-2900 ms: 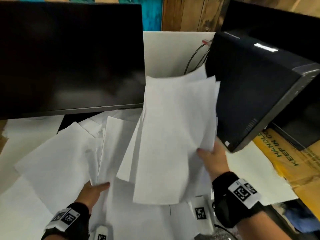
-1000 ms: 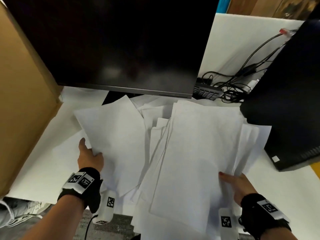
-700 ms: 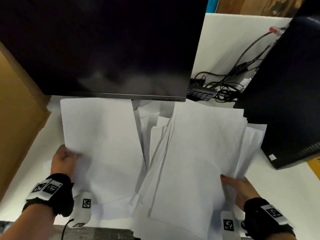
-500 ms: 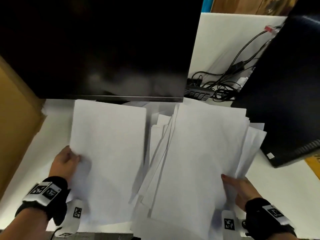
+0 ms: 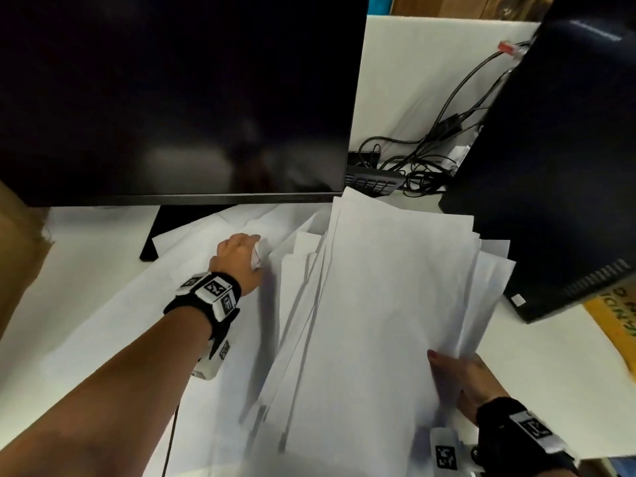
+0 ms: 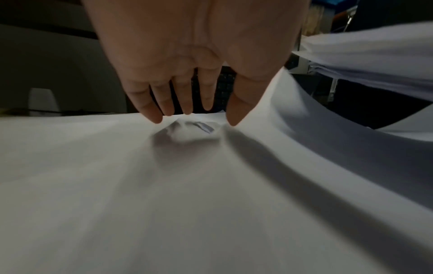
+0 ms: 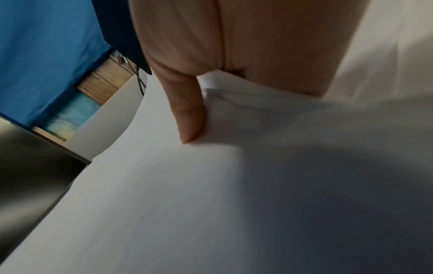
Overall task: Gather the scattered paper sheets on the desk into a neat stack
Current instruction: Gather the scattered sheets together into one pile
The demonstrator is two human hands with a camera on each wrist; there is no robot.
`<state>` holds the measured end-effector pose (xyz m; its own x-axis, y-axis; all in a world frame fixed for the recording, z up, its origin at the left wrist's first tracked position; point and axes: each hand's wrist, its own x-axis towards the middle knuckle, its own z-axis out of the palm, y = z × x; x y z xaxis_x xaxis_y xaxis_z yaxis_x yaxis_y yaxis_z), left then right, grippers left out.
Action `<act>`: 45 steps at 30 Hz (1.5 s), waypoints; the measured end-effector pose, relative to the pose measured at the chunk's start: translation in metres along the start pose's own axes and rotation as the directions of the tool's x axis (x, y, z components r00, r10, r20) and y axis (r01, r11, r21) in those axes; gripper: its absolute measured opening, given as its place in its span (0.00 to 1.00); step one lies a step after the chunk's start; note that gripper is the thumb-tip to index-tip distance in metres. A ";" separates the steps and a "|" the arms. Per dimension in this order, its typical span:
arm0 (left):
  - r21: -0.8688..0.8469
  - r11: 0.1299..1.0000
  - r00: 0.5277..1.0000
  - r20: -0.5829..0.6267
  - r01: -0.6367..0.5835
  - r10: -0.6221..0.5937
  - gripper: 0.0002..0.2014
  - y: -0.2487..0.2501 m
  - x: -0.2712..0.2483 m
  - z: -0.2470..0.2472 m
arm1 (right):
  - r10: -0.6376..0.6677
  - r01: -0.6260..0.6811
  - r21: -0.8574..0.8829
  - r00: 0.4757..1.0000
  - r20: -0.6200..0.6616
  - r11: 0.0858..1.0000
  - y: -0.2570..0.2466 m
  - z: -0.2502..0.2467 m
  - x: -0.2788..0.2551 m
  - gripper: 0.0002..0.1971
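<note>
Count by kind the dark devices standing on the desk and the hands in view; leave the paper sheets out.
monitor: 1
computer case: 1
hands: 2; left hand pinches a paper sheet, right hand holds the paper stack
Total: 4

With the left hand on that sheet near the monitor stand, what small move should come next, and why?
Probably draw the loose sheet rightward onto the bundle. The left hand pinches it at a bunched spot, while the right hand grips the fanned bundle at its near edge.
</note>
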<state>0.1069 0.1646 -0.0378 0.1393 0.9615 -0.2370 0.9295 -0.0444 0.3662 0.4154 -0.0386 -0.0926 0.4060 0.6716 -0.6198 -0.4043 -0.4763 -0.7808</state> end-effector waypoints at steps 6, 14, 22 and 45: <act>0.186 0.982 0.997 0.074 -0.021 0.008 0.37 0.017 0.019 0.014 | -0.007 0.007 0.033 1.000 0.013 0.999 0.003 0.000 0.000 0.07; 0.206 0.978 0.998 0.066 -0.002 -0.012 0.11 0.015 -0.003 0.019 | 0.001 -0.003 0.049 0.999 0.046 0.999 0.003 -0.002 0.000 0.08; 0.104 0.975 0.936 0.276 0.197 -0.218 0.19 -0.024 -0.039 0.007 | 0.002 -0.005 0.030 0.996 0.089 1.000 0.001 -0.002 0.002 0.08; -0.560 0.773 0.955 0.189 0.297 -0.230 0.15 -0.029 -0.105 0.017 | -0.026 0.029 -0.070 0.999 0.037 0.997 0.004 -0.003 0.007 0.10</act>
<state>0.0712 0.0600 -0.0384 -0.0158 0.8768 -0.4806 0.5688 0.4032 0.7169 0.4197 -0.0375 -0.1000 0.3855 0.7047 -0.5957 -0.3344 -0.4950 -0.8019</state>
